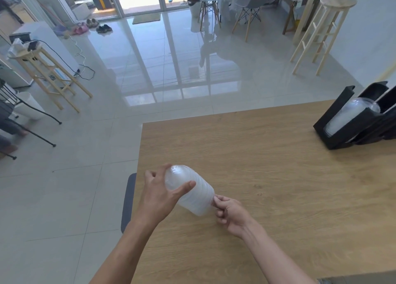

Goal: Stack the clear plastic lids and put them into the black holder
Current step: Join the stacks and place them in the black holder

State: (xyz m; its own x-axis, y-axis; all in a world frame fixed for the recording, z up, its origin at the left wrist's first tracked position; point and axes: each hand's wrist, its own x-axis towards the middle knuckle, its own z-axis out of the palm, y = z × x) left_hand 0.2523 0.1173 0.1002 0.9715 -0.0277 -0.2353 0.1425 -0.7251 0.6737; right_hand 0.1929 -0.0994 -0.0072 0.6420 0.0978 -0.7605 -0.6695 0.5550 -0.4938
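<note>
Wood table (278,176), tiled floor (85,176), stools

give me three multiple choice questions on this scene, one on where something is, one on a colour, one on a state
1. Where does the holder stand on the table?
A. far right
B. near left corner
C. on the floor

2. What colour is the holder?
A. white
B. black
C. red

3. How is the stack of clear lids held?
A. lying free on the table
B. by the right hand alone
C. between both hands

Answers:
1 A, it stands by the table's right edge.
2 B, its walls are black.
3 C, the left hand grips the domed end and the right hand pinches the other end.
</note>
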